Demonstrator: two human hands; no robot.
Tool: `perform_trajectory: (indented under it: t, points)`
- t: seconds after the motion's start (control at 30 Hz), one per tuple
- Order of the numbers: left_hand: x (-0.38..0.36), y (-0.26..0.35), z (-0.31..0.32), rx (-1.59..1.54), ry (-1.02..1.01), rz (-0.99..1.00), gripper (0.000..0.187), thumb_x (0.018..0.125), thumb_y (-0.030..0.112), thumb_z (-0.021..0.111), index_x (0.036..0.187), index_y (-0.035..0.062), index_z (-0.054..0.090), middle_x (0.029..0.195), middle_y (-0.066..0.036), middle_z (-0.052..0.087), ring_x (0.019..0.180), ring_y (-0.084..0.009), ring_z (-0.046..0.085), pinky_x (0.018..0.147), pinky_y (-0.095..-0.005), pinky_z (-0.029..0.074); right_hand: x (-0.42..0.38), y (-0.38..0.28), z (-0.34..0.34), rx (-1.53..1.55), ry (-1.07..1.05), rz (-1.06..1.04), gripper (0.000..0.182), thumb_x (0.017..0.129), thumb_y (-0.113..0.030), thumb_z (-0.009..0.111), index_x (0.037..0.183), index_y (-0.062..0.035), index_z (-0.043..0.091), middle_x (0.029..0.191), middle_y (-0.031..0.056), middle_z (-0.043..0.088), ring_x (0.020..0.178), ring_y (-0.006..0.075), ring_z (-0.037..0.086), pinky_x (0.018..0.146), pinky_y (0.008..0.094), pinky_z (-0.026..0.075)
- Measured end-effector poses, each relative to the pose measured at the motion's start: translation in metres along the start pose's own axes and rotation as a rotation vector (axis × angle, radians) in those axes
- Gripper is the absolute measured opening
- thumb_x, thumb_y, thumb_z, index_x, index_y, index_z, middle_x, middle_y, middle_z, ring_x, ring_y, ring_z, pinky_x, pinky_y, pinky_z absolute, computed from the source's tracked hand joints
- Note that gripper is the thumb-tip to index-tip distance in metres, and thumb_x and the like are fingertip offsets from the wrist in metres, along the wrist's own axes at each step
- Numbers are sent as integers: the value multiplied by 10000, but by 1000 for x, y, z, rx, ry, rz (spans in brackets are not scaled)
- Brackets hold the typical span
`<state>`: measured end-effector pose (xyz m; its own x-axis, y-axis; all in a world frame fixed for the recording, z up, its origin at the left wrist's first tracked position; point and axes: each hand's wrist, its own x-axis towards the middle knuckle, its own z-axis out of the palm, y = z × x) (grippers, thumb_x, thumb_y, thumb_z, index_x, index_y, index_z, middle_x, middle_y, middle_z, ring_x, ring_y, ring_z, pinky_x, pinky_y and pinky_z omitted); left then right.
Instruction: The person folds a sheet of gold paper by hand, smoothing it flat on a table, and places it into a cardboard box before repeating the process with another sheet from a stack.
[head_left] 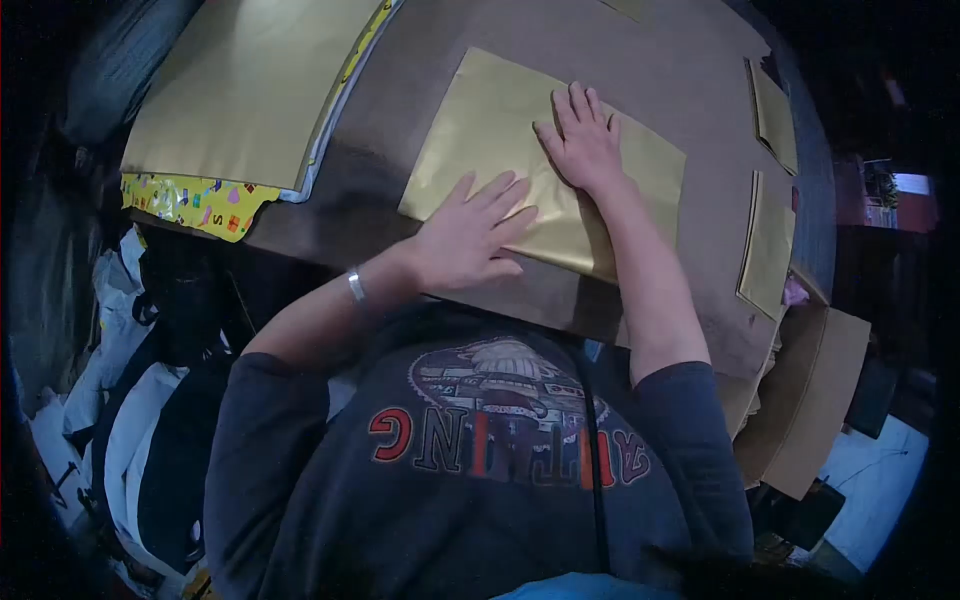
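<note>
A gold sheet (470, 130) lies at an angle on the brown table (400, 90), with creases and shine between my hands. My left hand (470, 235) rests palm down over its lower left edge, fingers spread and thumb to the right. Higher up and to the right, my right hand (585, 145) lies flat on the same sheet, fingers spread and pointing away from me. Neither hand grips anything. Part of the sheet is hidden under my hands and right forearm.
Large gold sheets (250, 90) lie at the upper left over yellow patterned packaging (215, 205). Two folded gold pieces, one upper (772, 118) and one lower (767, 245), sit along the right edge. An open cardboard box (815, 400) stands at the lower right.
</note>
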<state>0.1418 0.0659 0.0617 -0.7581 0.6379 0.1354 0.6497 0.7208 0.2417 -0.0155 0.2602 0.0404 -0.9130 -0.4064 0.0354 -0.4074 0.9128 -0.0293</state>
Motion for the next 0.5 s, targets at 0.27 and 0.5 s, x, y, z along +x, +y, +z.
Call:
perform_trajectory:
  t: [0.27, 0.5]
  points:
    - [74, 95, 55, -139, -61, 246, 834, 852, 643, 481, 1471, 99, 351, 1552, -113, 275, 1460, -289, 179, 1142, -590, 118, -1, -3, -1, 11, 8, -3, 693, 951, -572, 376, 1497, -150, 308, 1582, 117, 214, 1469, 301, 163, 1140, 592, 163]
    - [46, 71, 30, -227, -15, 91, 791, 863, 591, 509, 1437, 60, 389, 1533, -146, 300, 1441, -306, 228, 1133, -576, 174, 0, -1, 1, 10, 21, -3, 696, 948, -584, 377, 1492, -154, 319, 1581, 111, 220, 1467, 298, 167, 1146, 586, 157]
